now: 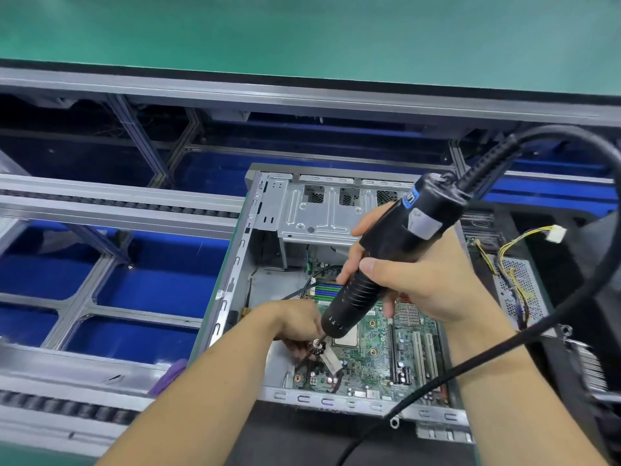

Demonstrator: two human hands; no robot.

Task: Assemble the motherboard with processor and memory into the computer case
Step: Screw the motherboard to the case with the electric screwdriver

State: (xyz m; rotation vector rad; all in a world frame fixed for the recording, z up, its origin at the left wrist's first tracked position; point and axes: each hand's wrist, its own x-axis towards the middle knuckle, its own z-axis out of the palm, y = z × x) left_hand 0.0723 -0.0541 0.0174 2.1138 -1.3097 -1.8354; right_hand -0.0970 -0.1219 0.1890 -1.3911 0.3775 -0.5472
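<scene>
Conveyor-side, the motherboard (376, 351) is seated in the case (268, 210); the screwdriver (386, 264), clasped by the right hand (420, 280), meets a screw (316, 344) at seven o'clock, the left hand (299, 321) fingers pinched there; fastening is unfinished.

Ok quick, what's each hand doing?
Left hand: fingers down at the screwdriver tip, grip unclear.
Right hand: holding the electric screwdriver.

R hand (413, 277) is gripping the black screwdriver (379, 264) w/ fingers wrapped, thumb along top. L hand (295, 322) is reaching in below its tip, fingers curled & pinching there.
</scene>
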